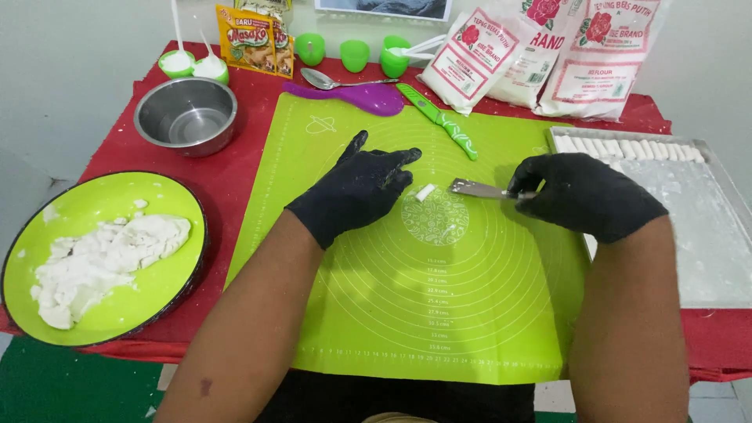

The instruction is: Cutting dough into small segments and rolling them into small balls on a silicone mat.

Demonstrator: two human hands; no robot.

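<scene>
Both my hands wear black gloves over a lime-green silicone mat [407,298]. My left hand [362,188] rests palm-down on the mat, fingers spread, its fingertips just beside a small white dough piece [424,192]. My right hand [583,196] grips a flat metal scraper blade [479,188], whose tip points left toward the dough piece, a little short of it.
A green plate [168,290] holds a lump of white dough [102,262] at left. Behind it stand a steel bowl [186,116], small green cups, seasoning packets, a spoon, a purple ladle [368,98] and a green knife [442,121]. At right, a metal tray [705,235] holds a row of dough pieces, behind it flour bags [540,55].
</scene>
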